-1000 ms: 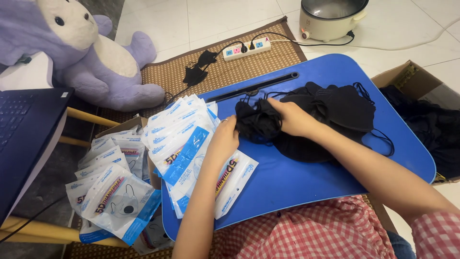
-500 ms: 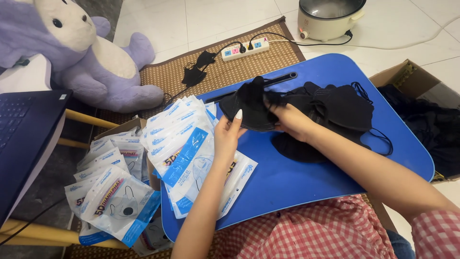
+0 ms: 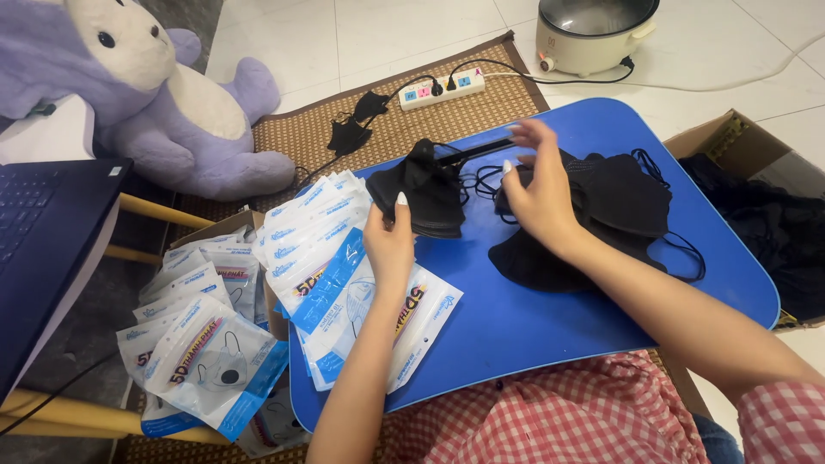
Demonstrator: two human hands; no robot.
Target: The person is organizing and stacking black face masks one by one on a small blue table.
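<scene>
While the left hand (image 3: 388,236) pinches a black mask (image 3: 423,191), the right hand (image 3: 534,187) hovers open-fingered.

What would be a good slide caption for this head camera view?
Left hand holds a black face mask over a blue lap table, right hand above the mask pile.

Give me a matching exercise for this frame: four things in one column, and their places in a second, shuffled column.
Things:
1. black mask
2. power strip
3. plush toy
4. cardboard box

Places:
A. at the right edge of the blue tray
B. on the woven mat
C. held in the left hand
D. far left, beside the laptop

Pairs: 1-C, 2-B, 3-D, 4-A
</scene>
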